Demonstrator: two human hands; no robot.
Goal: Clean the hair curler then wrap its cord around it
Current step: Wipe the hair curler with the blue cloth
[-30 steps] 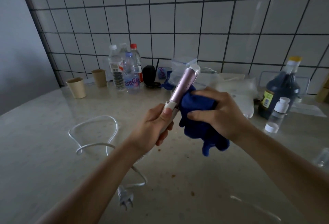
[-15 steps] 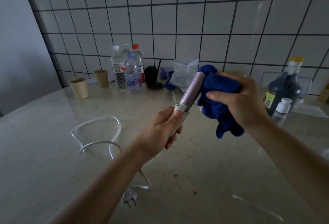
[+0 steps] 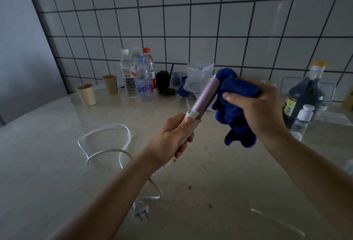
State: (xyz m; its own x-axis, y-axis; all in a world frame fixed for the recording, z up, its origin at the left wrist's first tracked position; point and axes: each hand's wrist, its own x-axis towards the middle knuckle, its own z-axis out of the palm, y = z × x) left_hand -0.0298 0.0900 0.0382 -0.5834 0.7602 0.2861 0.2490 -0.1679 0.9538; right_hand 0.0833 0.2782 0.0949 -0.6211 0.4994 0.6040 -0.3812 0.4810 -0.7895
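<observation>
While the cord point(image 3: 107, 144) lies looped on the counter point(image 3: 47, 163), plug point(image 3: 140, 210) at its near end, the left hand point(image 3: 170, 136) grips the curler point(image 3: 205, 96) by its white handle, holding it aloft, barrel tilted up-right; a blue cloth point(image 3: 235, 110), bunched against the barrel's tip, is clutched in the right hand point(image 3: 256, 106).

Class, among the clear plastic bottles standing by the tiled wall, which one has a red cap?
The red-capped bottle at the cluster's right, behind the purple-labelled bottle; the others' caps are white or pale.
</observation>
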